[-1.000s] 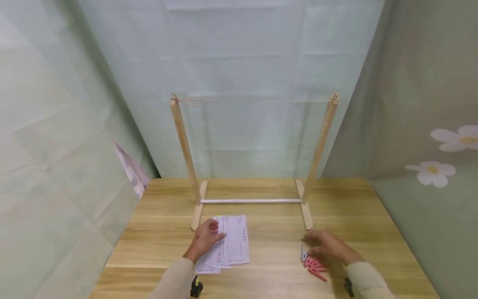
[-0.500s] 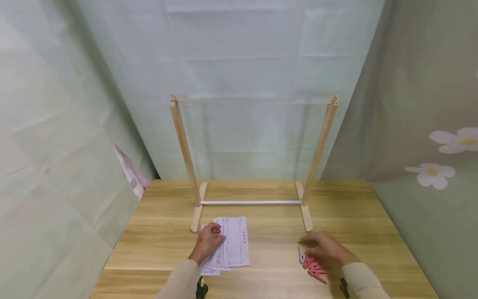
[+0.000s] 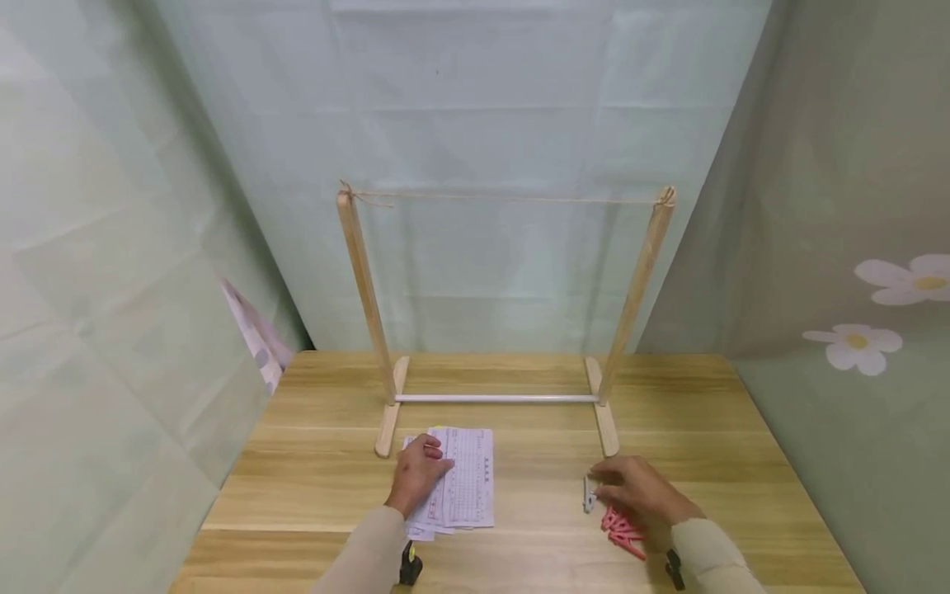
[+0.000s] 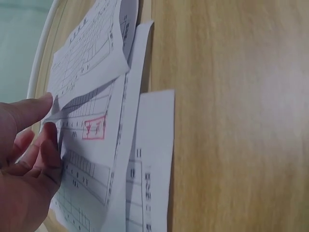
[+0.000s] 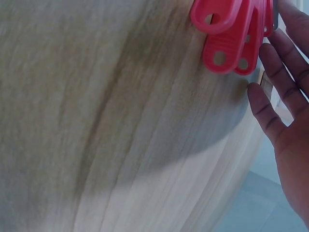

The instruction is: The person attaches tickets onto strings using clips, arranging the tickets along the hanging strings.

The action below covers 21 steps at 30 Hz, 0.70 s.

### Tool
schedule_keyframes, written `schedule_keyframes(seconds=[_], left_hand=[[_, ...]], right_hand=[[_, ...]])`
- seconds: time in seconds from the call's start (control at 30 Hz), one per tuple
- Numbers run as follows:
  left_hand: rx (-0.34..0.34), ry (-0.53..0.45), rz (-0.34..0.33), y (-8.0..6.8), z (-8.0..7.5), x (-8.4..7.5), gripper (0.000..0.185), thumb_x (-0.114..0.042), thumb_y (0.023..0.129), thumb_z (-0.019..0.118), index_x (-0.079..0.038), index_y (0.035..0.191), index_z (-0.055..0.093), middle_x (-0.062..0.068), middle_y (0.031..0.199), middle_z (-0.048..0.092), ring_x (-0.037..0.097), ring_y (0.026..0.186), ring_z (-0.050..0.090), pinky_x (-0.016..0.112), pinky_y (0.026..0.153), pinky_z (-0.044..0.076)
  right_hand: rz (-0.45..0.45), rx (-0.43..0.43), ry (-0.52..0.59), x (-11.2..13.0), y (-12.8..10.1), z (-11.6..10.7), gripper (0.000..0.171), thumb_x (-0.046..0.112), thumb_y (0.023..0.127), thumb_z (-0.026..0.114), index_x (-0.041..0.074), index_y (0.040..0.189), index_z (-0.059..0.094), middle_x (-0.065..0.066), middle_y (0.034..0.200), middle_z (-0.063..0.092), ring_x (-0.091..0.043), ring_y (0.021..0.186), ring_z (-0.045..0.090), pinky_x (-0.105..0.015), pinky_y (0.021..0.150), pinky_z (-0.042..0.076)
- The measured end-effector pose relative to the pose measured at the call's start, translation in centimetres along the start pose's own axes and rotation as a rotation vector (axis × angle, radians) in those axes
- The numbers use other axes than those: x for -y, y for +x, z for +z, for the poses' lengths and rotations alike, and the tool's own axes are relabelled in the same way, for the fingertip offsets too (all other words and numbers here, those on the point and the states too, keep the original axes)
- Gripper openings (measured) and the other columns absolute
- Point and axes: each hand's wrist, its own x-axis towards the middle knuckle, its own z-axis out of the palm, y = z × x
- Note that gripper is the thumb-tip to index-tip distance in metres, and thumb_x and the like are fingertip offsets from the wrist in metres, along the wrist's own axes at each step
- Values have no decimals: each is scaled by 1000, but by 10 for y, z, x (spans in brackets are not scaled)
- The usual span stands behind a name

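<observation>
My left hand (image 3: 429,464) lies on a small stack of printed paper sheets (image 3: 466,487) in front of the rack. In the left wrist view, its thumb and fingers (image 4: 46,128) pinch the raised edge of the top sheet (image 4: 89,63). My right hand (image 3: 604,487) is at the right. Its fingertips hold a pale clothespin (image 3: 589,494) just left of a pile of red clothespins (image 3: 625,532). The right wrist view shows the red clothespins (image 5: 231,34) beside my fingers (image 5: 280,72). The thumb is hidden there.
A wooden rack stands mid-table, with two slanted posts (image 3: 364,289), a white rod (image 3: 497,398) low down and a string (image 3: 505,198) tied across the top. Pale green cloth walls close in on three sides of the wooden table (image 3: 705,429).
My right hand has drifted left and a little forward from the red pile, and the pale clothespin has moved with it. My left hand has stayed on the papers.
</observation>
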Motion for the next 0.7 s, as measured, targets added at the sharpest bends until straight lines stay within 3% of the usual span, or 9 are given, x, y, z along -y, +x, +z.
schedule_keyframes(seconds=[0.17, 0.33, 0.47, 0.6, 0.7], left_hand=[[-17, 1, 17, 0, 3, -2, 34, 1, 75, 83, 3, 100, 61, 8, 83, 65, 19, 74, 61, 35, 69, 51], [-51, 34, 62, 0, 5, -1, 36, 2, 72, 85, 2, 97, 60, 7, 76, 68, 17, 70, 63, 35, 68, 52], [-58, 48, 79, -1, 6, 0, 36, 2, 71, 85, 2, 96, 60, 6, 73, 68, 16, 68, 62, 34, 66, 52], [-32, 39, 3, -3, 7, -5, 39, -6, 74, 86, 0, 100, 57, 5, 78, 65, 17, 68, 59, 32, 64, 48], [-27, 86, -64, -4, 10, -11, 45, -12, 74, 88, -2, 101, 54, 7, 80, 62, 19, 67, 57, 32, 61, 46]], right_hand=[[3, 4, 52, 0, 0, 1, 29, 20, 85, 78, 5, 109, 73, 3, 92, 72, -6, 82, 63, -30, 75, 55], [5, 6, 77, 1, 1, 3, 40, 21, 82, 81, 5, 117, 70, -2, 105, 72, -11, 91, 65, -34, 82, 55], [-21, 31, 112, 0, 2, 5, 40, 13, 83, 79, 6, 120, 70, -7, 114, 71, -14, 98, 65, -35, 87, 54], [-14, 49, 121, 0, 3, 6, 40, 6, 82, 77, 5, 122, 69, -8, 116, 71, -16, 100, 65, -35, 89, 54], [-1, 57, 108, 1, 3, 6, 41, 2, 81, 77, 5, 121, 70, -7, 116, 71, -16, 100, 65, -36, 89, 54]])
